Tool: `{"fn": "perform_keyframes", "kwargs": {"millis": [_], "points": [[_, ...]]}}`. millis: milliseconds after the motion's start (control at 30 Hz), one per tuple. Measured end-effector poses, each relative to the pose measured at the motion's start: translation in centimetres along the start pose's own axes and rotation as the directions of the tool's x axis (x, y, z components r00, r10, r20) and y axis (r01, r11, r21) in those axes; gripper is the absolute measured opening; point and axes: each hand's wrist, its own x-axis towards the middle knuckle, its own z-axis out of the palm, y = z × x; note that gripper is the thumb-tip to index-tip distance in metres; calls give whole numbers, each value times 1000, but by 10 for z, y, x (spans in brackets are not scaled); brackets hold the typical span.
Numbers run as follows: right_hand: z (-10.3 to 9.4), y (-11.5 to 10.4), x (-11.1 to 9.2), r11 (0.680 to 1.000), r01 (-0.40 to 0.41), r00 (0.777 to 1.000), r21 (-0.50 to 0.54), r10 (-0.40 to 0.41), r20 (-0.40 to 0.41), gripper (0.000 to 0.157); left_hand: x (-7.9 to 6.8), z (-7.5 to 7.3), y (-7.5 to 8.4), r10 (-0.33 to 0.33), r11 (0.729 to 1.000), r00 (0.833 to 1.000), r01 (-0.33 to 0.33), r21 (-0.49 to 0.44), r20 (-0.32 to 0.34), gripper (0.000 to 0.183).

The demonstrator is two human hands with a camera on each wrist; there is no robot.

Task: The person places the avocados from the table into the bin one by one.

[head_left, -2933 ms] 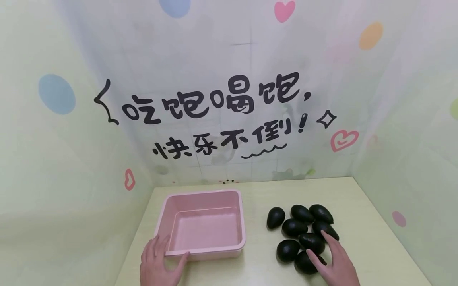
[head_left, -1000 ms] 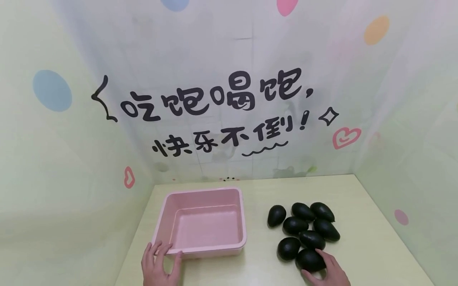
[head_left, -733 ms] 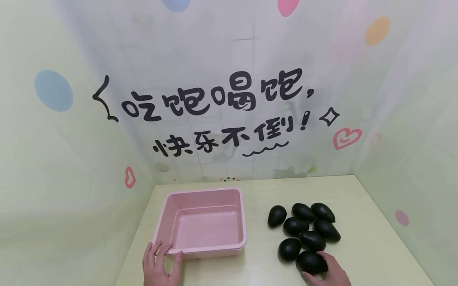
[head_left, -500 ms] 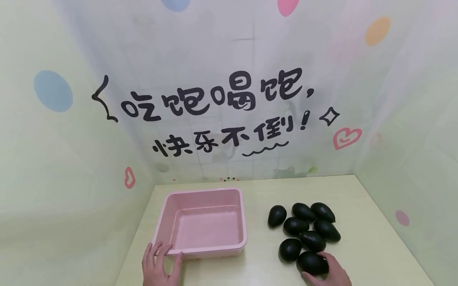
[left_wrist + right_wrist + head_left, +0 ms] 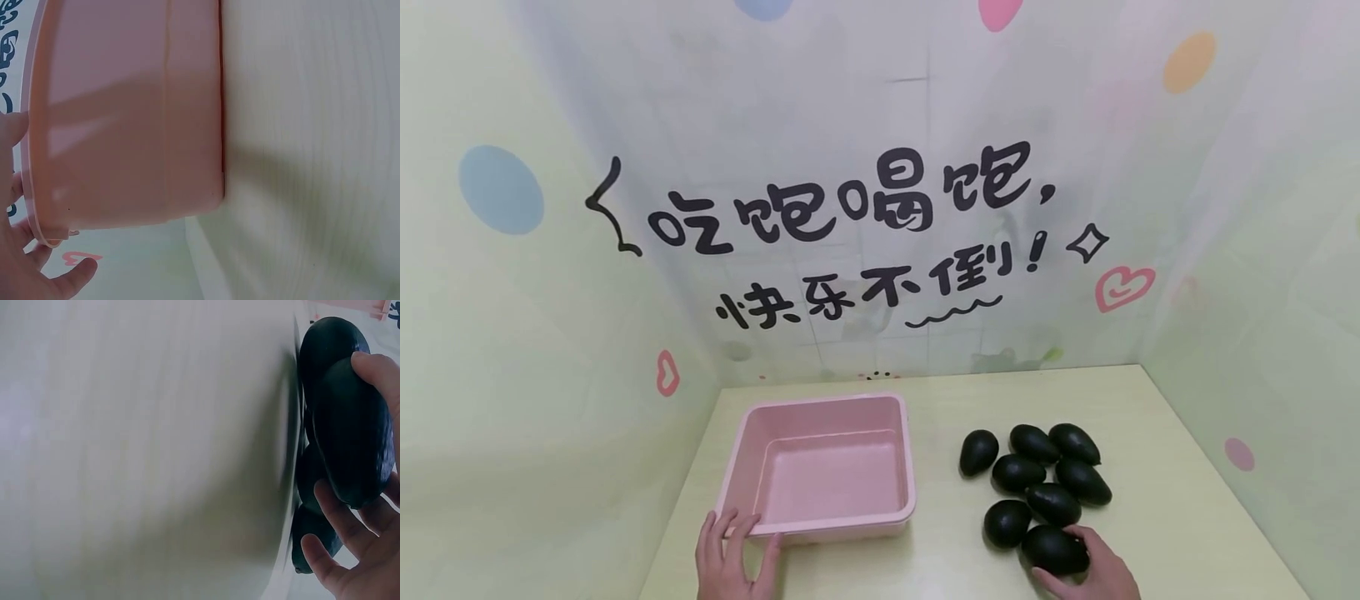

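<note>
A pink plastic tub (image 5: 835, 479) with nothing inside stands on the left of the table. My left hand (image 5: 730, 567) rests at its near left corner, the relaxed fingers spread along the rim, as the left wrist view also shows. To the right lies a group of dark, nearly black avocados (image 5: 1018, 473). My right hand (image 5: 1097, 571) grips the nearest avocado (image 5: 1051, 550) from its right side. In the right wrist view, the thumb is on one end of this avocado (image 5: 353, 431) and fingertips are around the other, with more avocados behind it.
The pale wooden table (image 5: 943, 517) shows between tub and avocados. A printed cloth backdrop (image 5: 850, 100) with black lettering, dots and hearts closes in the back and both sides.
My right hand has come down from above the group and taken hold of the nearest avocado, which has shifted slightly right. My left hand stays at the tub's corner, its thumb moved a little left.
</note>
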Motion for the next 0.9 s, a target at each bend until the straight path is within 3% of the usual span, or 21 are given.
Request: {"fn": "perform_keyframes", "kwargs": {"millis": [267, 667, 900], "points": [[-4, -3, 1, 1000, 14, 1000, 4, -14, -7, 92, -1, 1, -1, 15, 1000, 1000, -15, -6, -18, 37], [-3, -1, 1, 994, 108, 986, 5, -106, -130, 83, -1, 3, -1, 31, 999, 999, -32, -12, -24, 38], [-7, -5, 2, 995, 103, 989, 19, -100, -108, 83, -1, 1, 1, -4, 1000, 1000, 4, 2, -7, 35]]}}
